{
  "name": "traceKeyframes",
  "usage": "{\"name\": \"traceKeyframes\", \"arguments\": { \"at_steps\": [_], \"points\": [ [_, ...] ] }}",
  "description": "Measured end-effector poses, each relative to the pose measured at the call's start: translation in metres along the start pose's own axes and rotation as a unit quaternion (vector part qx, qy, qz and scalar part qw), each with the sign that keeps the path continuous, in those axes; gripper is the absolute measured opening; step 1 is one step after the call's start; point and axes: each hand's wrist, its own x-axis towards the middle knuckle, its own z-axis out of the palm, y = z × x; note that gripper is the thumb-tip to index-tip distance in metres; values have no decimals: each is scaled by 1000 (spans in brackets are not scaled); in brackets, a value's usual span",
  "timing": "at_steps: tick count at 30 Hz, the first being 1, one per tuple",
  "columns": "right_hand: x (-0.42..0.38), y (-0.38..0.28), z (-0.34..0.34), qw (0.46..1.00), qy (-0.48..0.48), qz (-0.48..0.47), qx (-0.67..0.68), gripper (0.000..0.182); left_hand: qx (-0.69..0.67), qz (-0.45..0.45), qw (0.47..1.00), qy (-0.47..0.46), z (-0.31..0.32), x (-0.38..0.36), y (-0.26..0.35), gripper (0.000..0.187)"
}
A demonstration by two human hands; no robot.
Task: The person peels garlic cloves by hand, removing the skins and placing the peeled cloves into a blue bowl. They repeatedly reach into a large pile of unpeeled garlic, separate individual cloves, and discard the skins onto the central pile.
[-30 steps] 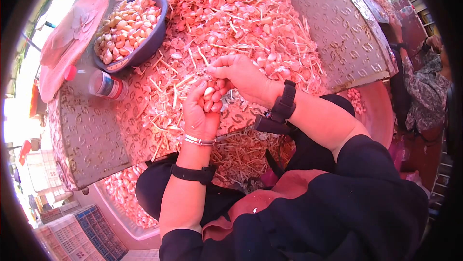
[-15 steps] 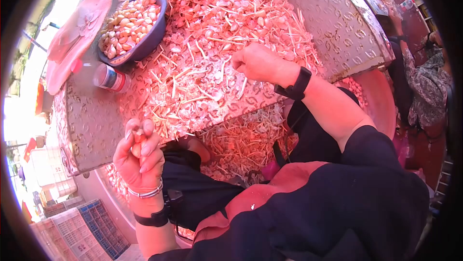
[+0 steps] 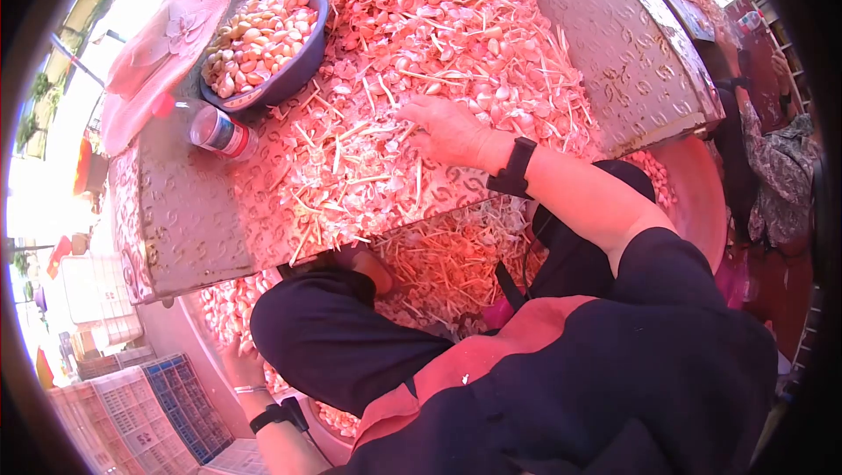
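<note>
My right hand (image 3: 452,128) reaches over the metal table (image 3: 627,80), its fingers curled down among garlic stalks and peels (image 3: 351,155). A pale stalk lies by its fingertips; whatever is in the grip is too small to make out. Beyond the hand spreads a heap of garlic cloves and skins (image 3: 438,19). My left hand (image 3: 241,365) is down below the table's left corner, at a basin of garlic (image 3: 232,304) beside my knee. Its fingers are blurred and blend into the garlic.
A blue bowl of cloves (image 3: 320,41) stands at the back left, with a straw hat (image 3: 175,36) and a plastic bottle (image 3: 224,133) beside it. Plastic crates (image 3: 145,414) sit lower left. A large basin (image 3: 697,181) is at right. Another person (image 3: 781,164) sits far right.
My left hand, which held a garlic bulb or clove up by the table's edge, has dropped to the basin below. My right hand has moved left and down onto the stalks. The view has shifted slightly.
</note>
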Motion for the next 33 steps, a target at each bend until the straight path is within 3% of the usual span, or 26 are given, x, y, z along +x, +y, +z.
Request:
{"name": "traceKeyframes", "arguments": {
  "at_steps": [2,3,5,6,8,10,14,17,18,19,20,22,23,26,28,30,31,32,33],
  "points": [
    [15,12,-1,997,69,13,-30,25,-58,-125,978,156,52,-28,30,34],
    [26,17,-1,997,68,13,-29,25,-58,-125,978,157,62,-31,40,34],
    [53,22,2,994,72,47,-74,19,145,-85,981,98,78,-37,60,28],
    [64,23,6,994,74,46,-73,19,145,-84,981,99,87,-40,72,28],
    [79,24,19,987,-16,79,-138,11,316,18,947,54,107,-52,97,20],
    [77,21,26,984,41,78,-154,8,266,139,953,-40,147,-87,132,16],
    [66,18,14,993,52,107,-10,14,164,245,937,-186,250,-151,182,15],
    [46,10,-5,984,62,139,92,15,113,185,928,-302,316,-139,179,19],
    [38,4,-13,948,22,179,264,15,91,169,924,-330,338,-125,169,22],
    [30,-3,-21,879,-17,212,427,16,81,155,927,-332,358,-110,158,24],
    [23,-13,-29,876,-18,203,437,13,72,141,929,-334,376,-97,147,27],
    [8,-24,-34,887,-37,199,415,14,77,104,927,-352,402,-84,133,32],
    [1,-27,-34,945,-21,144,292,14,98,101,923,-359,412,-80,128,34],
    [-9,-32,-19,996,27,32,83,9,237,216,873,-368,430,-72,107,25],
    [-5,-29,-16,995,32,36,85,9,234,234,868,-370,433,-60,98,26],
    [1,-29,-19,995,41,36,85,8,110,80,918,-374,434,-63,107,23],
    [2,-30,-23,997,52,17,60,9,75,55,927,-365,434,-67,111,20],
    [2,-31,-24,997,63,-1,34,10,76,53,927,-364,435,-68,107,20],
    [2,-30,-21,997,63,2,35,10,106,110,926,-346,437,-68,102,20]
  ]
}}
